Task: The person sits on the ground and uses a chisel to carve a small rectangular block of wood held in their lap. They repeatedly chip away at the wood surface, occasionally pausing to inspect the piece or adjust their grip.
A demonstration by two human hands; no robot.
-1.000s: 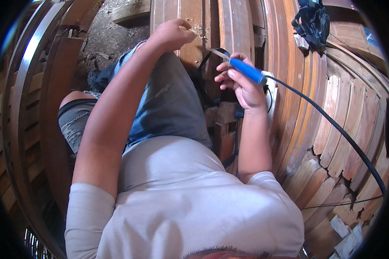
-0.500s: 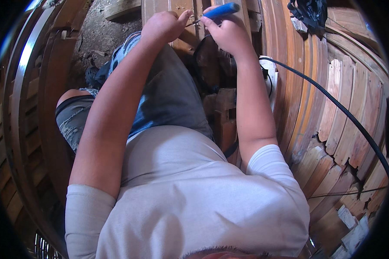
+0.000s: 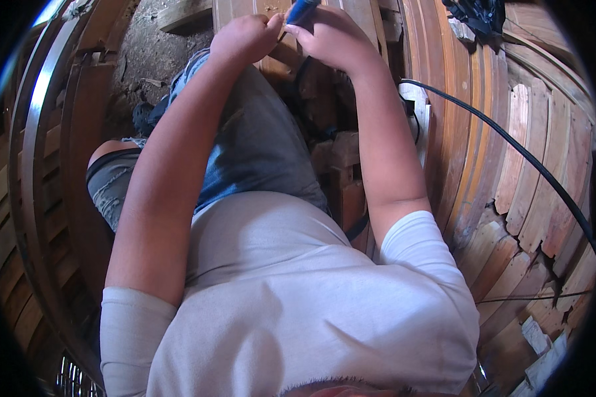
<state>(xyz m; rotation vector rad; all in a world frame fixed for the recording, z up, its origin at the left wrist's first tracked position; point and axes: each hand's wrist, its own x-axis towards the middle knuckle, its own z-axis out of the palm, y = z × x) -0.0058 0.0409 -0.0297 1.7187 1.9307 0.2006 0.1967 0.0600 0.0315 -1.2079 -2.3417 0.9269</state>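
Observation:
At the top of the view my right hand (image 3: 331, 41) is closed around a hand tool with a blue handle (image 3: 302, 11) and a thin dark metal shaft. Its shaft slants down to the left; whether it is a chisel or a screwdriver I cannot tell. Close beside it, my left hand (image 3: 245, 38) is closed over the wood, thumb raised by the tool. Its fingers are hidden, so what they grip does not show. Both hands rest at a brown wooden board (image 3: 232, 8), with small pale shavings (image 3: 270, 9) on it.
Long brown planks (image 3: 437, 152) run along my right, crossed by a black cable (image 3: 503, 132). A black plastic bag (image 3: 478, 20) lies at the far right. Shorter slats (image 3: 543, 172) lean in rows beyond. On my left stand curved-looking wooden boards (image 3: 86, 132) beside bare ground (image 3: 152, 59).
The blue handle has swung from pointing right to pointing more steeply up and away. My right hand has turned with it and shifted slightly left, nearer my left hand.

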